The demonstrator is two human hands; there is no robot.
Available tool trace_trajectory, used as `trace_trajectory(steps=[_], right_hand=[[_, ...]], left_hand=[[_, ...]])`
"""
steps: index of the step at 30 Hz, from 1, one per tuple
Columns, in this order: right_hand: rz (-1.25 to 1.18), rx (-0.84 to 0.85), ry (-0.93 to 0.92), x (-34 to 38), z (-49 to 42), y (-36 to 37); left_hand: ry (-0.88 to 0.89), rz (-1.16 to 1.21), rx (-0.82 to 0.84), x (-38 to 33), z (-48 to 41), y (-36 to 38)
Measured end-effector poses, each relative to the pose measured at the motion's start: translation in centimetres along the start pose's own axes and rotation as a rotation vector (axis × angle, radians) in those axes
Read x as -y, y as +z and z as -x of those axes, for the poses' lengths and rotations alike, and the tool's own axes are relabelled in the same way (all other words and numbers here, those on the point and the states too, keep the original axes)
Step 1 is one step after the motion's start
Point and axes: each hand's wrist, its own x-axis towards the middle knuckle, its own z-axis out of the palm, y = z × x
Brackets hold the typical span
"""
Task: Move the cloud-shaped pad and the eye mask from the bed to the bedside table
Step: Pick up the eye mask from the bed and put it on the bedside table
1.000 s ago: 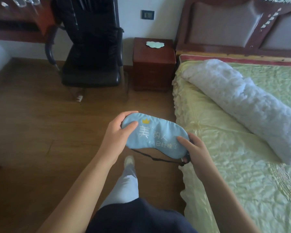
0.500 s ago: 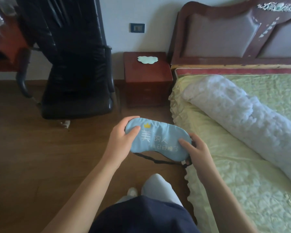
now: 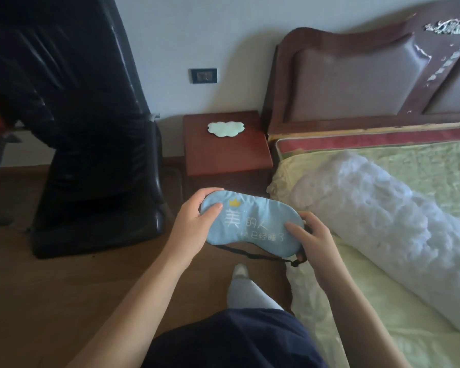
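Observation:
A light blue eye mask with a yellow crown and pale lettering hangs in the air between my hands, above the floor beside the bed. My left hand grips its left end and my right hand grips its right end, where the black strap loops down. The pale green cloud-shaped pad lies flat near the back of the reddish wooden bedside table, which stands just beyond the mask.
A black office chair stands left of the table. The bed with a yellow-green cover and a rolled white blanket fills the right side. Wooden floor lies below, with my leg and foot under the mask.
I have walked closer to the bedside table with the mask held in both hands; the table and chair now appear larger and nearer. The grip on the mask is unchanged.

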Motion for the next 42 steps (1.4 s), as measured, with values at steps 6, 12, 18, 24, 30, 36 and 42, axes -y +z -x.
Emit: trace_trajectory(steps=[6,12,18,24,30,36,42], right_hand=[[0.054,0.050,0.002,5.5,-10.5,-1.1],[0.092,0.085,-0.002,9.2,-19.5,0.3],[0.118,0.047,0.000,12.1,-28.1,3.6],[0.159,0.005,0.065,13.6,-36.0,6.9],[0.281,0.004,0.174,12.2,-43.2,9.2],[0.388,0.047,0.269,8.1,-50.9,10.6],[0.519,0.112,0.312,2.1,-58.1,12.1]], left_hand=[[-0.070,0.033,-0.038,-3.2,-9.8,1.1],[-0.087,-0.049,-0.065,-4.5,-18.4,0.6],[-0.116,-0.080,-0.015,-3.4,-28.4,-1.4],[-0.125,-0.141,0.028,-1.2,-37.7,-2.7],[-0.188,-0.215,0.148,1.9,-44.4,-2.4],[-0.269,-0.278,0.176,6.3,-50.5,-0.7],[-0.392,-0.320,0.154,13.4,-55.3,2.1]])
